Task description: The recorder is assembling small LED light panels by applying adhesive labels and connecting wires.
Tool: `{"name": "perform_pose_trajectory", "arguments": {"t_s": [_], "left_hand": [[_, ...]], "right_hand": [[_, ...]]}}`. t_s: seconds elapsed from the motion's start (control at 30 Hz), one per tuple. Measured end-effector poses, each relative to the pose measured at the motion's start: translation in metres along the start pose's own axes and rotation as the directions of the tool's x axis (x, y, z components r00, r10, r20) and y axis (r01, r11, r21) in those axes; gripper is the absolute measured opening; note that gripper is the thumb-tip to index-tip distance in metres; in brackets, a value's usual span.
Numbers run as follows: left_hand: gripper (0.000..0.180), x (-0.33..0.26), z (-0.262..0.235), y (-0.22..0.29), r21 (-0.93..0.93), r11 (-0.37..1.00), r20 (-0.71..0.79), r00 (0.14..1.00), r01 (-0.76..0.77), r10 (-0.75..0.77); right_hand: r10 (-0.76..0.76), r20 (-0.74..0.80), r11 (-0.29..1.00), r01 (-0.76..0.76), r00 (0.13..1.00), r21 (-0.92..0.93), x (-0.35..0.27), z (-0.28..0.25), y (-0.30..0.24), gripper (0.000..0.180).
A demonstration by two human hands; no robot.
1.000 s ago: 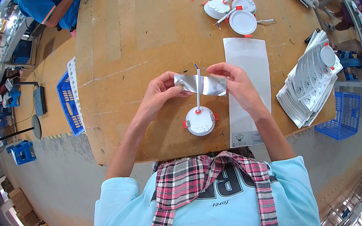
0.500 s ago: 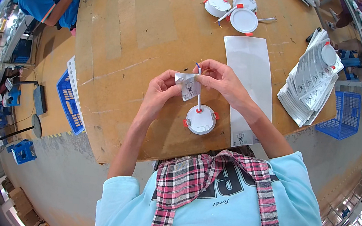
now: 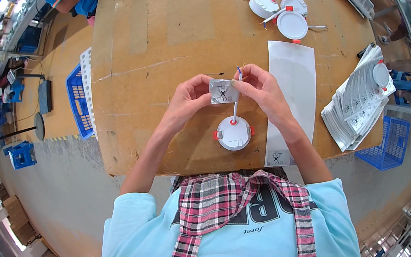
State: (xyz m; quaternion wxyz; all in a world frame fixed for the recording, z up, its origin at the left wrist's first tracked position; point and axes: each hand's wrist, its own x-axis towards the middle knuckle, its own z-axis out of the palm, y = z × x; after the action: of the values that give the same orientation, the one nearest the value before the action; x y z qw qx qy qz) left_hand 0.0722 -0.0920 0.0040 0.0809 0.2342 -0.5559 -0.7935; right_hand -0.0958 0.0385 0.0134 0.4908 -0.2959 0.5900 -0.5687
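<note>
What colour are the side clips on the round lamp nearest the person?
Red; the clips show best in the head view.

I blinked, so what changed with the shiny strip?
The rectangular silver foil label, spread open behind the thin white cable a second ago, is now folded double, its printed side showing left of the cable. The right hand moved left from the label's right end and now pinches it beside the cable. The left hand still holds the label's left edge, and the round white lamp with red clips stayed put.

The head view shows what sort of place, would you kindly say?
Probably a lighting assembly workshop, judging by the round white lamps, stack of printed sheets and blue plastic crate.
</note>
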Motion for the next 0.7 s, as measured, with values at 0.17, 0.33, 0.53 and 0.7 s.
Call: {"name": "perform_pose_trajectory", "arguments": {"t_s": [0.17,0.33,0.53,0.7], "left_hand": [[0.021,-0.0001,-0.0001,0.0041,0.007,1.000,-0.003,1.000,0.002,-0.002],[0.021,0.0013,-0.0029,0.0020,-0.005,1.000,0.015,1.000,0.013,-0.013],[0.020,-0.0001,-0.0014,0.0067,0.039,0.999,0.009,1.000,-0.006,0.005],[0.019,0.0003,-0.0037,0.0054,0.073,0.997,0.013,1.000,-0.008,0.007]], "right_hand": [[-0.023,0.001,0.999,0.023,1.000,-0.036,0.0010,-0.0013,-0.0003,0.017],[-0.020,0.002,0.999,0.020,1.000,-0.049,0.0023,-0.0019,-0.0002,0.018],[-0.010,0.008,0.996,0.011,1.000,-0.084,0.0027,-0.0018,-0.0008,0.020],[0.000,0.008,0.997,0.001,1.000,-0.083,0.0029,-0.0011,-0.0015,0.020]]}}
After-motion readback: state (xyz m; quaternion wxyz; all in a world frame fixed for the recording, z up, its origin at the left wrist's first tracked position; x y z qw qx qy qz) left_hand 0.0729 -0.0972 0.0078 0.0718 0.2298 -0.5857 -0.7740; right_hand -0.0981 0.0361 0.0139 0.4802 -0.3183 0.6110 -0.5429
